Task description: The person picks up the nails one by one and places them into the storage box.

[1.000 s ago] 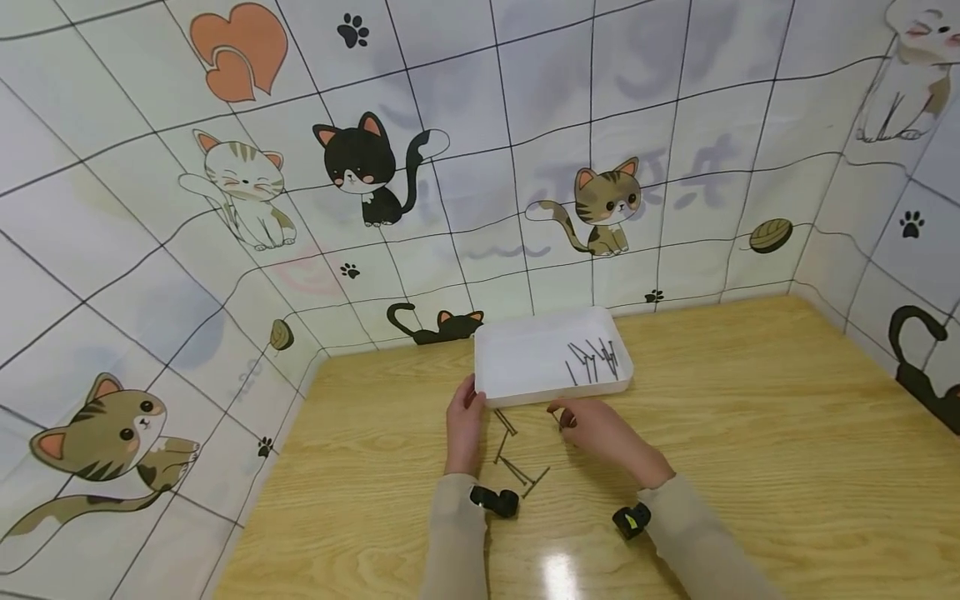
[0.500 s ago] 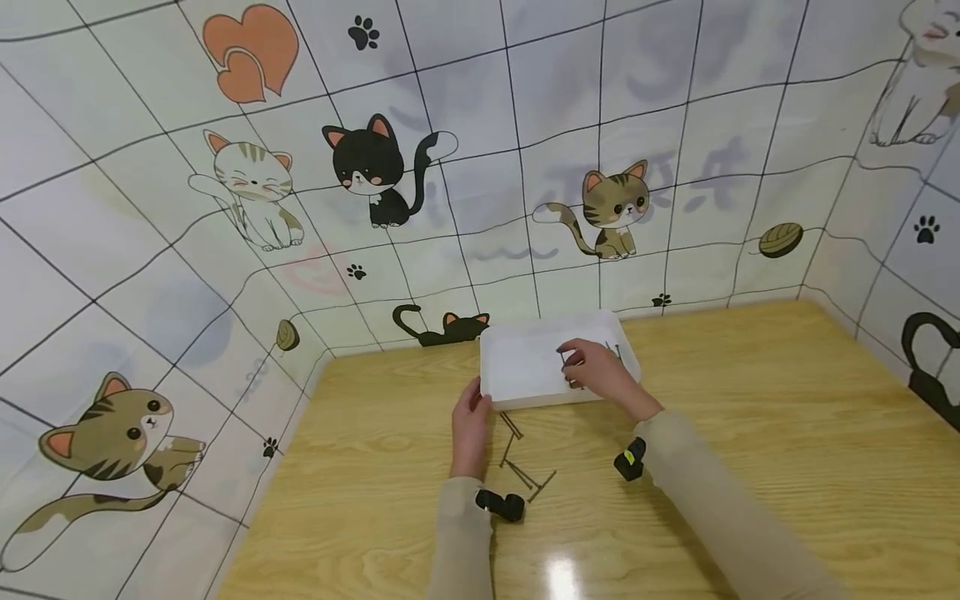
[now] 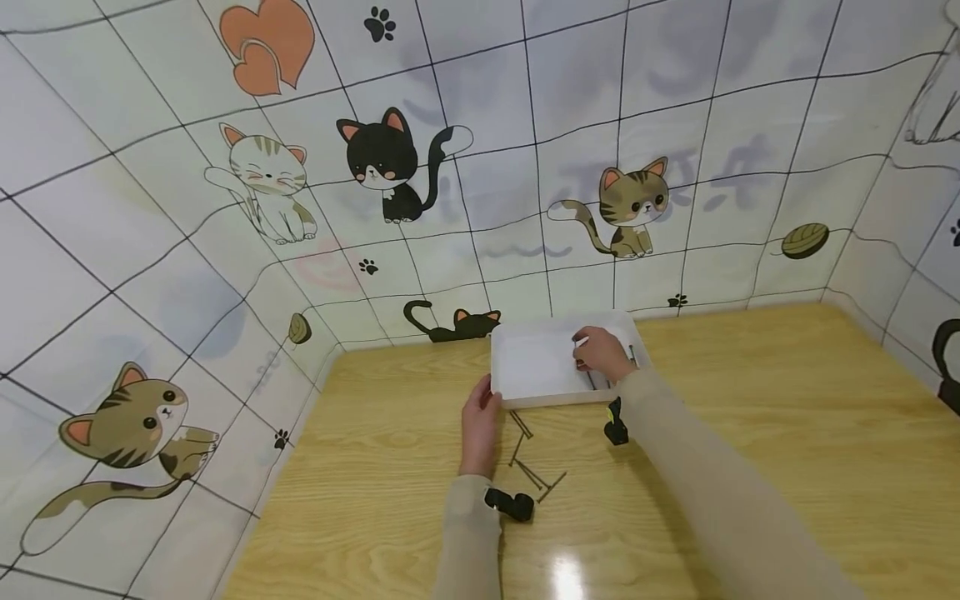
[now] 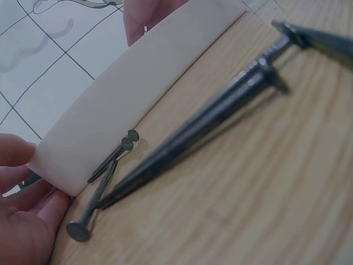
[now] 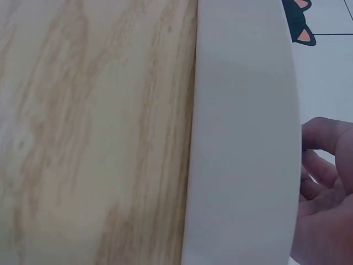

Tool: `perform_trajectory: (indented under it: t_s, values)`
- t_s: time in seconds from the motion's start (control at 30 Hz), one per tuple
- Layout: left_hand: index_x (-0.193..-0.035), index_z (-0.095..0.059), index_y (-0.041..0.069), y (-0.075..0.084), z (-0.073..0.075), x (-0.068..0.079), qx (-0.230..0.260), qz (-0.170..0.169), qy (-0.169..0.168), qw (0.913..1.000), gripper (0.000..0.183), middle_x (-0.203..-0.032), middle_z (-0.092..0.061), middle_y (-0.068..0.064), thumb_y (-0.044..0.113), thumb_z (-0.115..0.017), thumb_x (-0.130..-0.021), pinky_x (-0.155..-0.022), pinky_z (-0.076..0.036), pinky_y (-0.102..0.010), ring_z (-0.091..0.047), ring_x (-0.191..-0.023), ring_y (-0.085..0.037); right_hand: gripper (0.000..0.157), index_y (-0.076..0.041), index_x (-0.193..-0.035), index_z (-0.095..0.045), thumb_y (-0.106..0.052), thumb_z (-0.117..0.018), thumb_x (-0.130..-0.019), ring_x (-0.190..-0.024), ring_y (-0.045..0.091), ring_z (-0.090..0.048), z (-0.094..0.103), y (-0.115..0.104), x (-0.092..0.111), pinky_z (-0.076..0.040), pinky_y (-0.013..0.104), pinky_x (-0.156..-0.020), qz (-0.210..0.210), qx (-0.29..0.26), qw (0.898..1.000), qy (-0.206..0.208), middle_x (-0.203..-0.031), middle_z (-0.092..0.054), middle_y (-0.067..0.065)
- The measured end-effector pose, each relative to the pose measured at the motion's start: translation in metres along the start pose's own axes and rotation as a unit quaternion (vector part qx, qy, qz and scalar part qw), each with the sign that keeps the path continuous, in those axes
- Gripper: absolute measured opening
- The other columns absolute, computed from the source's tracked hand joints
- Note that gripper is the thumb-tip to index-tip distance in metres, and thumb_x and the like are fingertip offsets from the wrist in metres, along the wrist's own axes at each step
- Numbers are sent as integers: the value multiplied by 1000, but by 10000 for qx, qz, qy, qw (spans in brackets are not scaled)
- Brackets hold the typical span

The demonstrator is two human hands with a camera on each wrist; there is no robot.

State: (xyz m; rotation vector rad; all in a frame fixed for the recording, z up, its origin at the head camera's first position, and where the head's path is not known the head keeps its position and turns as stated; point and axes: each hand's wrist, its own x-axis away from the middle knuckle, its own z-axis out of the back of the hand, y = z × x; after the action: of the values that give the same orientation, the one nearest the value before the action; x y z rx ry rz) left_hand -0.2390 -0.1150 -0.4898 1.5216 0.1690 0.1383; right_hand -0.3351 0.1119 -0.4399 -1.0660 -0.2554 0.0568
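My left hand point(image 3: 480, 425) grips the front left corner of a white shallow tray point(image 3: 528, 367), its thumb against the wall in the left wrist view. Over the tray's right half is my right hand point(image 3: 602, 354), fingers bent and pointing left and down. Whether a nail is between its fingertips I cannot tell; the tray wall point(image 5: 242, 138) hides part of this hand in the right wrist view. Dark nails lie in the tray beneath and beside it, one nail point(image 3: 590, 380) showing near the front wall. Several loose nails point(image 4: 204, 130) lie on the table beside my left hand.
The wood-grain table point(image 3: 375, 467) extends around the tray. Behind it stands a white wall covering point(image 3: 510, 208) with grid lines and cartoon cats, close to the tray's back edge. Black wrist cameras point(image 3: 512, 504) sit on both sleeves.
My right hand has moved from the table in front of the tray, carrying a nail, up and over the tray's right half. My left hand keeps its grip on the corner. The head view shifts slightly.
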Motion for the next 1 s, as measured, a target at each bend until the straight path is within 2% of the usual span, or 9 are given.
perform_trajectory:
  t_s: [0.27, 0.37, 0.47, 0.63, 0.8, 1.0]
  values:
    - [-134, -40, 7, 15, -2, 13, 87, 148, -142, 9998, 44, -134, -42, -10, 14, -48, -92, -98, -32, -37, -40, -120, -22, 39, 2, -121, -47, -7, -51, -84, -71, 25, -64, 1, -4, -2, -49, 30, -62, -137, 978, 9950, 165, -90, -62, 17]
    - [-134, -40, 8, 18, -2, 12, 53, 116, -146, 9998, 43, -134, -41, -10, 14, -47, -92, -98, -32, -37, -40, -120, -22, 38, 3, -120, -48, -7, -51, -83, -66, 23, -63, 0, -1, -8, -48, 29, -58, -79, 1115, 9935, 200, -83, -63, 15]
    - [-134, -40, 8, 14, -1, 7, 107, 30, -108, 9999, 43, -133, -42, -10, 14, -48, -92, -98, -32, -38, -40, -120, -22, 37, 4, -118, -50, -6, -52, -82, -59, 21, -61, -4, 3, -15, -47, 29, -57, 30, 1185, 9928, 172, -73, -63, 12]
    - [-133, -42, 12, 0, -1, 0, 19, -98, 19, 9999, 42, -131, -45, -5, 17, -49, -92, -96, -35, -36, -43, -118, -18, 36, 4, -116, -52, -7, -52, -82, -50, 15, -56, -9, 10, -22, -43, 31, -63, 108, 1366, 9903, 208, -56, -60, 5]
    - [-132, -44, 16, -5, -2, -2, -46, -26, 100, 9999, 41, -129, -47, -1, 19, -50, -92, -95, -35, -33, -44, -115, -13, 37, 6, -117, -53, -5, -51, -81, -49, 14, -53, -13, 9, -18, -42, 34, -68, 143, 1615, 9863, 307, -54, -59, 4]
    - [-132, -44, 16, -4, -3, -2, -63, 24, 105, 9999, 41, -129, -46, 0, 19, -49, -92, -96, -35, -33, -44, -115, -14, 39, 6, -118, -53, -3, -49, -81, -50, 16, -50, -15, 7, -15, -40, 32, -61, 83, 1581, 9870, 288, -60, -61, 6]
